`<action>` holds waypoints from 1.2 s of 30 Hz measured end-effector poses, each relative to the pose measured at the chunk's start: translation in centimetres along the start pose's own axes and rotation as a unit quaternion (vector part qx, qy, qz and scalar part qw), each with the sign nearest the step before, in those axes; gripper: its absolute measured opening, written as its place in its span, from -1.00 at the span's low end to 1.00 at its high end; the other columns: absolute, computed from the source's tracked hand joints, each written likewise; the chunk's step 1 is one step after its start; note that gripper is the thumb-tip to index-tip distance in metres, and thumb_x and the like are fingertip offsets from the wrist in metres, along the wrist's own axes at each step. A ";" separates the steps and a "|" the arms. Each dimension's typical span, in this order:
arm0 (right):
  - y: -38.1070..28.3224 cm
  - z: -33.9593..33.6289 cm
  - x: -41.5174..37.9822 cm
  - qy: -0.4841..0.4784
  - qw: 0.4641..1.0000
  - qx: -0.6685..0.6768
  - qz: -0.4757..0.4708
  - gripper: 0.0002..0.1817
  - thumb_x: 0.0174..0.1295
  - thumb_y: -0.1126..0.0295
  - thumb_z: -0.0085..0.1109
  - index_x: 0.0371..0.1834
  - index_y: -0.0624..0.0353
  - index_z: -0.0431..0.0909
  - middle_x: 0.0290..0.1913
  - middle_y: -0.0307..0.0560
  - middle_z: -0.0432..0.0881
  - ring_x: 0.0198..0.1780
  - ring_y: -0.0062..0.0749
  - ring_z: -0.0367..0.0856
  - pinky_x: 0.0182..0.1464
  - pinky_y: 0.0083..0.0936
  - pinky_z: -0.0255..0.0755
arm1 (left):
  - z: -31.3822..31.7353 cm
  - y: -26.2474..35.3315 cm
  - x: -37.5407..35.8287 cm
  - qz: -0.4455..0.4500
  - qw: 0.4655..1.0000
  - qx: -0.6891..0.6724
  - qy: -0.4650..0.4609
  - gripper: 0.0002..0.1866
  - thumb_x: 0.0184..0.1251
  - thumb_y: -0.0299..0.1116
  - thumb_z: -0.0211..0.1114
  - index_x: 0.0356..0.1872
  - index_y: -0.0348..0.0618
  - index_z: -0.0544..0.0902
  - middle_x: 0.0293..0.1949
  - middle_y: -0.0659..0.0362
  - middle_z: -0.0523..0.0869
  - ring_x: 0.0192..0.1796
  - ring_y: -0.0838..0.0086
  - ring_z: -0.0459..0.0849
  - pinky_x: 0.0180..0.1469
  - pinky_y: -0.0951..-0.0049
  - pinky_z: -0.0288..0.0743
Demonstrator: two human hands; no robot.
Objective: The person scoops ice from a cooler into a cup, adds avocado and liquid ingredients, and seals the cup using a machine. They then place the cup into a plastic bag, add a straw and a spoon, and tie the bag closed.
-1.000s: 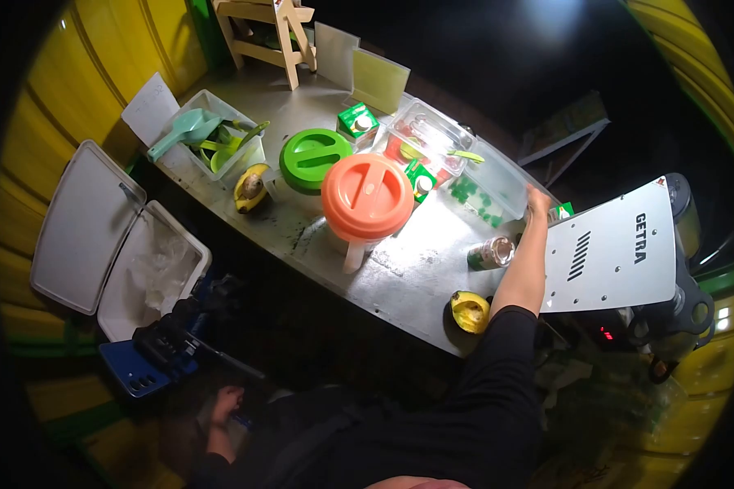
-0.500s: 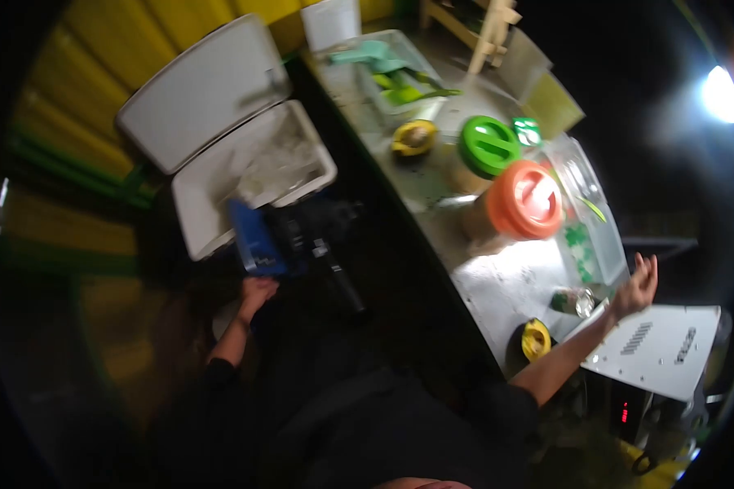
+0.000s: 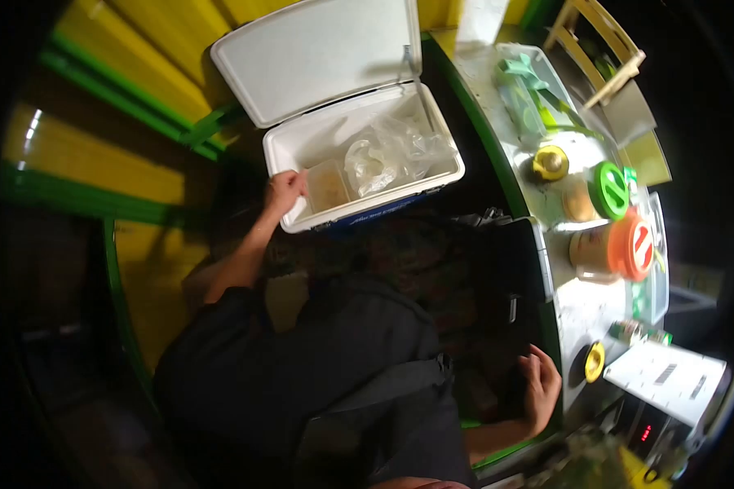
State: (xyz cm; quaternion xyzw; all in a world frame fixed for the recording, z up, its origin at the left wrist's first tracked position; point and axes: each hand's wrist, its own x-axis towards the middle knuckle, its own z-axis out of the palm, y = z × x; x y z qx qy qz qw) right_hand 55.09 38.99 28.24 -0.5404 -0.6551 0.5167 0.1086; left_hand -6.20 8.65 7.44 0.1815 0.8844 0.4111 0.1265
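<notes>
The white cooler (image 3: 447, 173) stands with its lid (image 3: 318, 61) up. My left hand (image 3: 285, 193) is curled over the rim at the cooler's near left corner. Its fingertips reach just inside, close to a clear plastic tub (image 3: 326, 186) with pale contents. Beside the tub lies a crumpled clear plastic bag (image 3: 383, 159). My right hand (image 3: 540, 387) hangs by the near edge of the counter, empty, with loosely bent fingers apart.
On the counter (image 3: 575, 314) to the right stand an orange-lidded jar (image 3: 628, 248), a green-lidded jar (image 3: 607, 191) and a bin of green utensils (image 3: 526, 90). Yellow halved fruits (image 3: 551, 164) sit there too. A white panel (image 3: 667, 379) is near a red digital display (image 3: 646, 433).
My left hand has moved up to the cooler's rim. My right hand has come down from above the white panel to the counter's near side. The view has turned towards the cooler.
</notes>
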 end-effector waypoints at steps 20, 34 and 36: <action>-11.9 20.8 -4.3 0.073 0.988 -0.108 -0.082 -0.66 0.59 0.23 0.13 -0.23 0.29 0.72 -0.38 0.08 0.79 -0.29 0.01 0.79 -0.15 -0.14 0.62 | -26.3 4.3 31.8 0.229 0.886 0.329 0.233 -0.31 0.58 0.21 0.26 0.48 -0.07 0.59 0.35 -0.17 0.63 0.36 -0.16 0.60 0.41 -0.01 0.47; -10.8 20.2 -3.2 0.046 0.972 -0.132 -0.188 -0.76 0.42 0.32 0.40 -0.02 0.27 0.81 -0.30 0.03 0.85 -0.25 -0.25 0.87 -0.12 -0.38 0.68 | -28.0 9.3 21.2 0.287 0.872 0.355 0.177 -0.45 0.52 0.04 0.43 0.27 -0.18 0.65 0.50 -0.17 0.49 0.55 -0.06 0.45 0.55 -0.01 0.29; -10.4 19.2 -3.7 0.044 0.971 -0.142 -0.186 -0.73 0.41 0.29 0.42 0.00 0.26 0.81 -0.26 0.07 0.86 -0.21 -0.25 0.87 -0.11 -0.39 0.68 | -28.0 8.5 20.6 0.306 0.869 0.342 0.184 -0.41 0.48 0.05 0.47 0.31 -0.15 0.64 0.58 -0.14 0.44 0.58 -0.04 0.42 0.59 -0.03 0.25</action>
